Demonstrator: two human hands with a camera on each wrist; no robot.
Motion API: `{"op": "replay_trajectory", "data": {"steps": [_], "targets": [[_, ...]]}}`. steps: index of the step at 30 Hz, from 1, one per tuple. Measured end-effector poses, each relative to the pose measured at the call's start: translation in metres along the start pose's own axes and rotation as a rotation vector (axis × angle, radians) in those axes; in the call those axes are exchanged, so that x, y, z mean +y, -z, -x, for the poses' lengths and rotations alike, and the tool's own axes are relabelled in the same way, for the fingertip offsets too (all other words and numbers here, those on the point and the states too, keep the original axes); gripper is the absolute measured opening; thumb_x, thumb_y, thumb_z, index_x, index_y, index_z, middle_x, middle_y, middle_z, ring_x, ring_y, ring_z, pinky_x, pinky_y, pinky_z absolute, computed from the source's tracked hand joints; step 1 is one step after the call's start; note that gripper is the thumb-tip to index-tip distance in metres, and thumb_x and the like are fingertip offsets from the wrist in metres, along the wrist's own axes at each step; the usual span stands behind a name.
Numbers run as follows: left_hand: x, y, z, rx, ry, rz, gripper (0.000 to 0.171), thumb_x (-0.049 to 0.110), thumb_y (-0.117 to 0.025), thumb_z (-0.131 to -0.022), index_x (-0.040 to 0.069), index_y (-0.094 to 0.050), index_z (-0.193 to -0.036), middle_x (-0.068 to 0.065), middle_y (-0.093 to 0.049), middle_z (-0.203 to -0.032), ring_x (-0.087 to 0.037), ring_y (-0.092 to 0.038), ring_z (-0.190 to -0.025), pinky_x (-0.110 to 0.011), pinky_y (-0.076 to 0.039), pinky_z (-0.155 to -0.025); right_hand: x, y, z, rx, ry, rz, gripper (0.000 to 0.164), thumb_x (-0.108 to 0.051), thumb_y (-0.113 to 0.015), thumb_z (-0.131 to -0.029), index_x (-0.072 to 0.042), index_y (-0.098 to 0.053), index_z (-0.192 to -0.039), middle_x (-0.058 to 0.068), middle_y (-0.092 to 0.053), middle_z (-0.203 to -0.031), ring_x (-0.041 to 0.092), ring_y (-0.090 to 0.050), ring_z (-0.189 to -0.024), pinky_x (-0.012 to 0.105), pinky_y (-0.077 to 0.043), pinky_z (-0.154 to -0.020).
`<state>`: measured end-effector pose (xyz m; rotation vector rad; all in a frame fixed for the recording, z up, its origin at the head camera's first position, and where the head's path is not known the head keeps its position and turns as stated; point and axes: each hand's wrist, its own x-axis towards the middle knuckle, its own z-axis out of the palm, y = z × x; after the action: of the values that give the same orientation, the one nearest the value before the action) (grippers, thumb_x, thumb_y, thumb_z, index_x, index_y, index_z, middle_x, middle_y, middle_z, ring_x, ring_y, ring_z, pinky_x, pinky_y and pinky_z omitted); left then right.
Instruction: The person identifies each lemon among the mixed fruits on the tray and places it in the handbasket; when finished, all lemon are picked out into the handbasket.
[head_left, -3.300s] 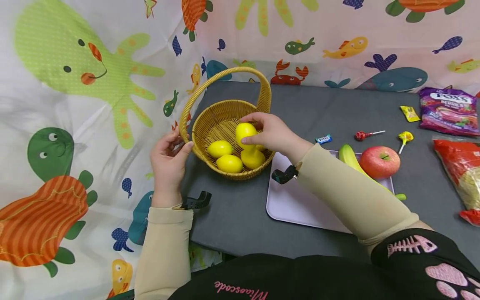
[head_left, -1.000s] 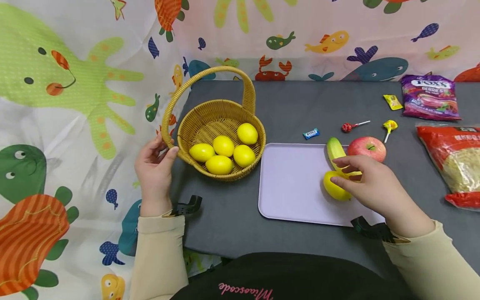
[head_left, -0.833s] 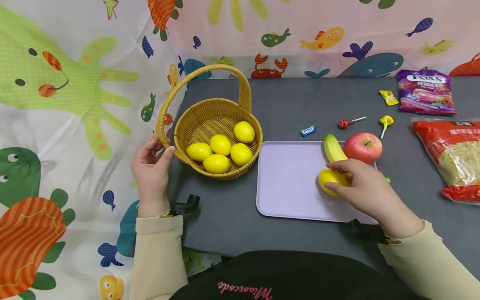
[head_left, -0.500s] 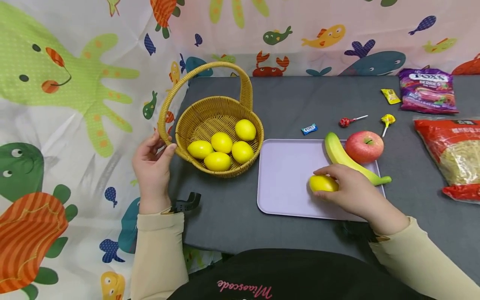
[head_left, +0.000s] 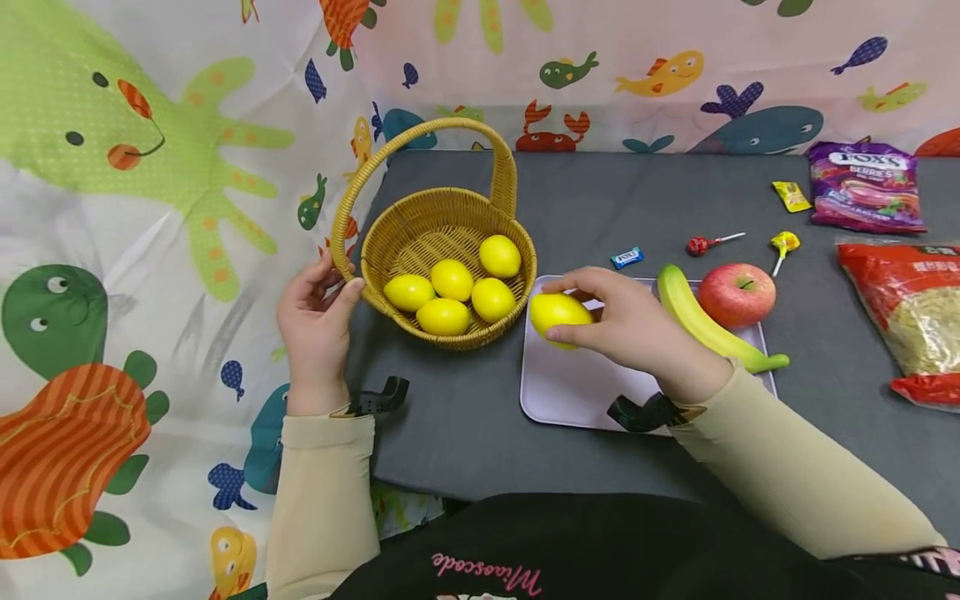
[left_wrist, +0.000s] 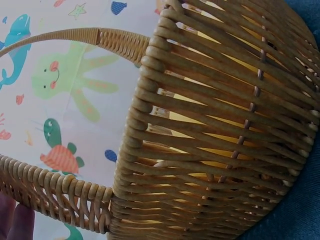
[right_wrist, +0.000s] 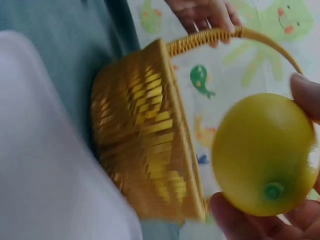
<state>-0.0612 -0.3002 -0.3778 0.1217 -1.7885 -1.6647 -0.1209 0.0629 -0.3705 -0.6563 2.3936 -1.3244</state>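
My left hand (head_left: 318, 337) pinches the foot of the handle of a yellow wicker basket (head_left: 416, 225); its fingertips (left_wrist: 21, 222) show at the handle in the left wrist view. Several lemons (head_left: 444, 317) lie in the basket. One more lemon (head_left: 557, 315) is gripped by my right hand (head_left: 637, 325), thumb and fingers around its sides, just right of the basket rim and above the tray's left end. In the right wrist view this lemon (right_wrist: 265, 155) shows a small green stem end, with the woven basket side (right_wrist: 145, 130) beyond it.
A lilac tray (head_left: 558, 392) sits right of the basket, with a banana (head_left: 705, 325) and an apple (head_left: 737, 295) at its right end. Behind lie a blue candy (head_left: 627, 257), lollipops (head_left: 699, 246) and a yellow candy (head_left: 792, 197). A purple bag (head_left: 866, 187) and red bag (head_left: 907, 317) stand far right.
After an earlier lemon was left in the basket, my right hand took another from beside the banana and carried it left across the tray toward the basket. My left hand stayed on the handle.
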Motion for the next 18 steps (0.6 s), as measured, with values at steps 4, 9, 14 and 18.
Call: {"op": "replay_trajectory", "data": {"steps": [4, 9, 14, 18], "targets": [[0.000, -0.001, -0.001, -0.006, -0.016, -0.023, 0.039, 0.003, -0.082, -0.084, 0.009, -0.074, -0.122, -0.010, -0.071, -0.115, -0.023, -0.066, -0.098, -0.025, -0.058, -0.087, -0.019, -0.014, -0.028, -0.007, 0.074, -0.026, 0.047, -0.032, -0.085, -0.083, -0.024, -0.067, -0.126, -0.005, -0.061, -0.124, 0.020, -0.055, -0.111, 0.040, -0.054, -0.088], [0.000, -0.001, -0.003, -0.015, -0.040, -0.036, 0.038, 0.003, -0.081, -0.084, 0.008, -0.074, -0.121, -0.008, -0.072, -0.115, -0.023, -0.067, -0.098, -0.026, -0.058, -0.087, -0.034, -0.035, -0.061, -0.037, 0.142, 0.054, 0.051, -0.035, -0.085, -0.083, -0.022, -0.067, -0.128, -0.004, -0.061, -0.125, 0.019, -0.055, -0.107, 0.037, -0.050, -0.091], [0.000, -0.002, -0.003, -0.025, -0.058, -0.043, 0.037, -0.003, -0.079, -0.085, 0.005, -0.073, -0.121, -0.008, -0.072, -0.116, -0.024, -0.067, -0.098, -0.032, -0.058, -0.090, -0.041, -0.053, -0.082, -0.069, 0.204, 0.177, 0.052, -0.037, -0.083, -0.084, -0.019, -0.066, -0.130, -0.004, -0.063, -0.126, 0.017, -0.054, -0.109, 0.037, -0.047, -0.096], [-0.001, 0.000, -0.002, -0.026, -0.075, -0.051, 0.037, -0.007, -0.078, -0.084, 0.003, -0.073, -0.120, -0.006, -0.072, -0.113, -0.023, -0.067, -0.096, -0.031, -0.058, -0.090, -0.043, -0.063, -0.089, -0.103, 0.197, 0.232, 0.052, -0.039, -0.082, -0.084, -0.018, -0.066, -0.129, -0.003, -0.063, -0.127, 0.017, -0.053, -0.114, 0.037, -0.045, -0.100]]}}
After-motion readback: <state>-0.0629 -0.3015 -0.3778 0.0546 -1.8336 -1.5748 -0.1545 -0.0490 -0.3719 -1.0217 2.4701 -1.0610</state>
